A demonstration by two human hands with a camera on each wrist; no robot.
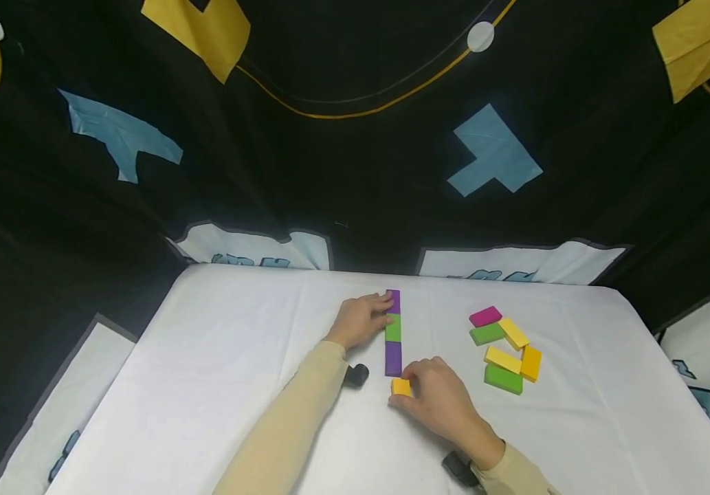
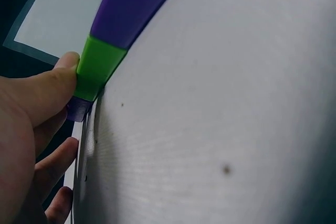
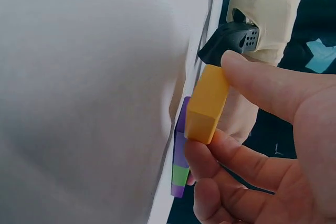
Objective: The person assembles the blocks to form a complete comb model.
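Note:
A straight row of purple, green and purple blocks runs away from me across the table; its near purple block (image 1: 394, 359) shows in full. My left hand (image 1: 362, 320) is at the row's far half from the left, thumb against the green block (image 2: 100, 67) and fingertips at the far purple block (image 1: 394, 300). In the left wrist view its other fingers spread loosely. My right hand (image 1: 441, 399) pinches a yellow block (image 3: 208, 103) between thumb and fingers, just short of the row's near end. Part of that block is hidden by the hand in the head view.
To the right lies a loose cluster of several blocks, among them a magenta block (image 1: 485, 316), a green block (image 1: 503, 379) and a yellow block (image 1: 530, 363). A white cloth (image 1: 206, 385) covers the table. Dark fabric (image 1: 342, 185) with taped shapes hangs behind it.

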